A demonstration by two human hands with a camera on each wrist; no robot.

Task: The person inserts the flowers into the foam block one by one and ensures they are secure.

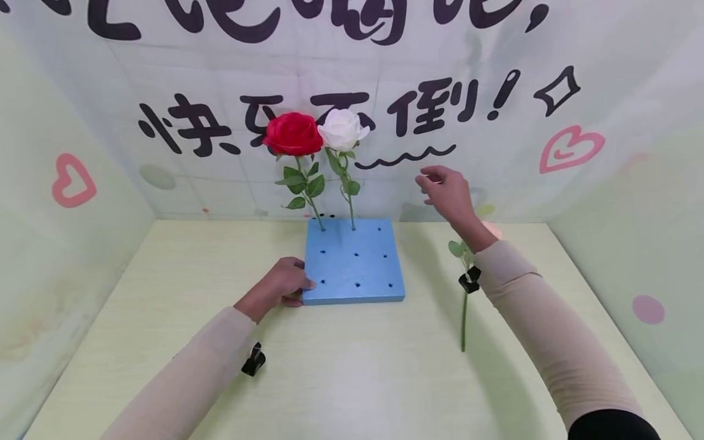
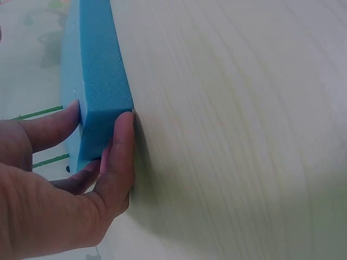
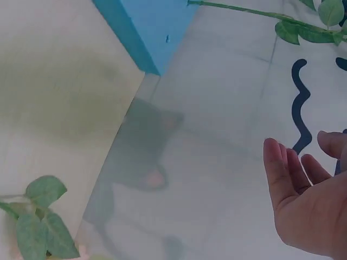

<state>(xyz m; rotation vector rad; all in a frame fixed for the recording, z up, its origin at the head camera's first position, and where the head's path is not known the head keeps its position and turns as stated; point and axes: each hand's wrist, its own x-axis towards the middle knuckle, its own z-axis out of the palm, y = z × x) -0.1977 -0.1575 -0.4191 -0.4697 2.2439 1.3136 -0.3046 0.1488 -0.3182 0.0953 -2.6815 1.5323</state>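
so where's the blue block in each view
Head: blue block, just below centre.
Left wrist: blue block, left of centre, running off the top edge.
Right wrist: blue block, top, left of centre, partly cut off.
Shared landmark: a green stem standing in it.

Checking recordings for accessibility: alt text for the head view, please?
A person's left hand grips a blue block with a red rose and a white rose stuck in it. The raised right hand is empty; another flower lies on the table.

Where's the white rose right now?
In the head view, the white rose stands in the middle hole of the far row of the blue foam block, immediately right of the red rose and left of the right hand.
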